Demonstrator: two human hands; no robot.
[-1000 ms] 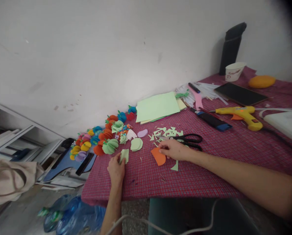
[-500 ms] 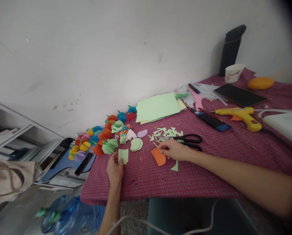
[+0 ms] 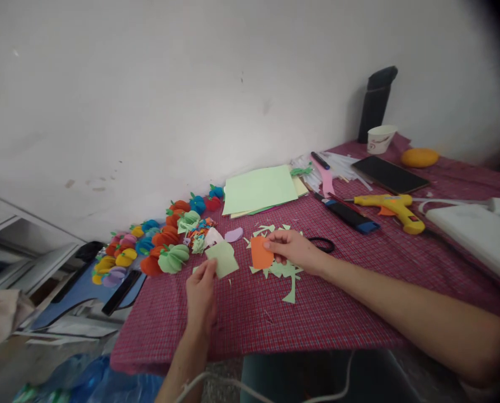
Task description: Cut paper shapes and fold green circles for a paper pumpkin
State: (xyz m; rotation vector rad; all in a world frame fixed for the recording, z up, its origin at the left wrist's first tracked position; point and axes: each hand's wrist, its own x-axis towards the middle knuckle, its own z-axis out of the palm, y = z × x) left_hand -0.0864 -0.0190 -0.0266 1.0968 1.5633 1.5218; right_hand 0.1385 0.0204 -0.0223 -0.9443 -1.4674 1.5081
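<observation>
My left hand (image 3: 202, 288) pinches a light green paper square (image 3: 222, 259) by its lower left edge. In my right hand (image 3: 289, 250) is an orange paper piece (image 3: 260, 253), held at its right side. The two papers are apart, with tablecloth between them. Light green scraps (image 3: 284, 268) lie under and around my right hand. Scissors lie behind that hand, with only a black handle loop (image 3: 323, 244) showing. A lilac paper piece (image 3: 234, 235) rests behind the green square.
Folded paper pumpkins (image 3: 173, 258) crowd the table's left side. Green sheets (image 3: 260, 190) lie by the wall. To the right are a box cutter (image 3: 350, 215), a yellow glue gun (image 3: 395, 210), a phone (image 3: 390, 174), a paper cup (image 3: 381, 139) and a white box (image 3: 472, 238).
My left hand has lifted the green square up and right, over where the rounded green pieces lay. The orange piece has turned more upright and moved over the scraps. The camera view has shifted.
</observation>
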